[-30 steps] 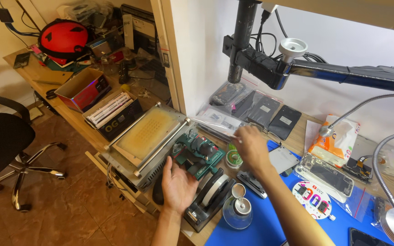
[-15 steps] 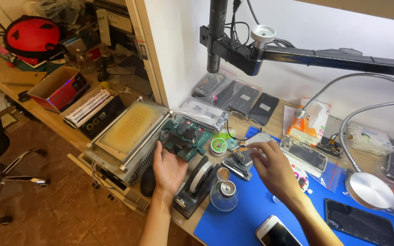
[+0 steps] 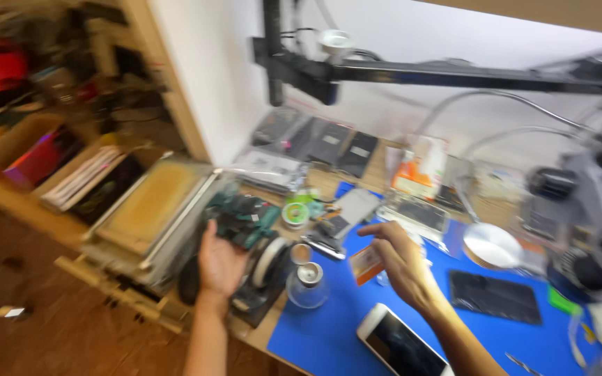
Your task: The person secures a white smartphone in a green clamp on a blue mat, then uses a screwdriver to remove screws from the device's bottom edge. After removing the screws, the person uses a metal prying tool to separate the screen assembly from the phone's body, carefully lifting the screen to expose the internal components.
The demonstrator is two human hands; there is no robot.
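The picture is motion-blurred. My left hand point(image 3: 221, 263) lies palm up with its fingers apart against a green clamp fixture point(image 3: 244, 217), just left of a black tape dispenser point(image 3: 265, 270). My right hand point(image 3: 400, 263) hovers over the blue mat point(image 3: 329, 327) and pinches a small orange card point(image 3: 366, 264) between thumb and fingers. A small glass bottle with a metal cap point(image 3: 308, 282) stands between my two hands. A white-edged phone point(image 3: 400, 342) lies screen up on the mat below my right wrist.
A flat heating plate point(image 3: 149, 203) sits left of the fixture. A green tape roll point(image 3: 295, 214), a round metal dish point(image 3: 492, 245), a dark phone screen point(image 3: 496, 296) and a microscope point(image 3: 593, 202) stand about the mat. A black boom arm point(image 3: 412, 69) runs overhead.
The view has swung right. My right hand has come from the back of the bench toward me over the mat and now holds the orange card. My left hand stays by the green fixture.
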